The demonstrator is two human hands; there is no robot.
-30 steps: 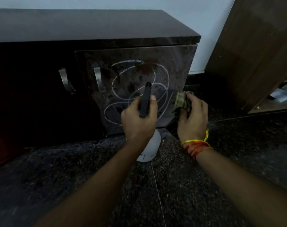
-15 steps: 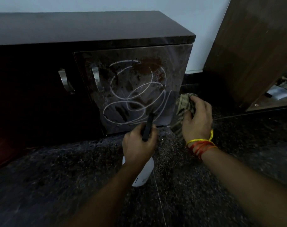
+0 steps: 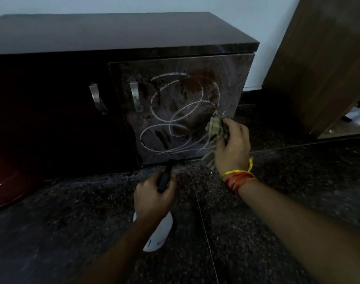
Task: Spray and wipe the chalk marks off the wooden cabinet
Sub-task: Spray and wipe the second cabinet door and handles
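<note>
A low dark wooden cabinet [image 3: 117,35] stands against the wall. White looping chalk marks [image 3: 175,121] cover its right door, which looks wet and streaked. My left hand [image 3: 152,197] grips a white spray bottle [image 3: 158,234] with a black nozzle, held low over the floor in front of the door. My right hand [image 3: 231,144] holds a crumpled greenish cloth [image 3: 216,130] against the door's lower right part, at the edge of the chalk marks.
Two metal handles [image 3: 135,96] sit on the cabinet doors. A brown wooden panel [image 3: 322,64] leans at the right, close to my right hand. Speckled dark stone floor [image 3: 277,201] lies below. A reddish rounded object [image 3: 4,187] sits at the far left.
My left hand has lowered the spray bottle away from the door toward the floor. My right hand has brought the cloth up and left onto the door's lower right.
</note>
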